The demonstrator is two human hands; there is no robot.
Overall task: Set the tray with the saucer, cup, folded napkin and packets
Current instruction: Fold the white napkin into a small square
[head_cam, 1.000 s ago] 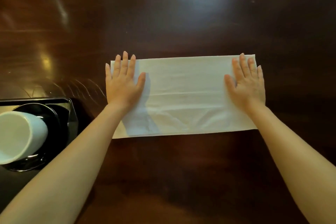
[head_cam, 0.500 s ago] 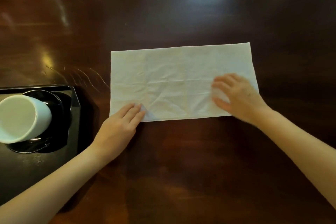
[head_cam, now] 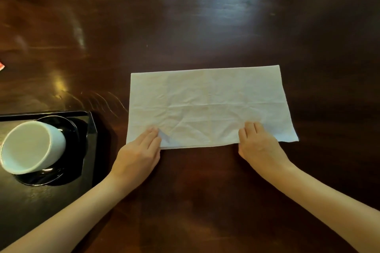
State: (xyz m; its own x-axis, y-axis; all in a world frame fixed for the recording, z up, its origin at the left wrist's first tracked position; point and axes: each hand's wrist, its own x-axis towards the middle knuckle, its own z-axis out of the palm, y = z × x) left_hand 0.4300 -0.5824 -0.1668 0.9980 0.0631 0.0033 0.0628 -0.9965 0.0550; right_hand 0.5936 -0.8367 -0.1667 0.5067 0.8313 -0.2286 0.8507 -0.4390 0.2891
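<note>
One head-worn wide-angle view, looking forward and steeply down onto the counter [head_cam: 205, 16] from close above. The left hand [head_cam: 136, 154] and right hand [head_cam: 259, 146] come in from the bottom edge. The napkin [head_cam: 205, 104] sits mid-frame and the tray [head_cam: 93, 135] is cut off at the left.

Table [head_cam: 205, 26] is dark polished wood, glossy with glare and fine scratches; napkin [head_cam: 205, 100] white, matt, cloth-like, creased and wrinkled; tray [head_cam: 92, 129] black, smooth, semi-gloss; saucer [head_cam: 68, 127] black, high gloss; cup [head_cam: 56, 141] white, smooth, ceramic-looking, soft sheen.
</note>
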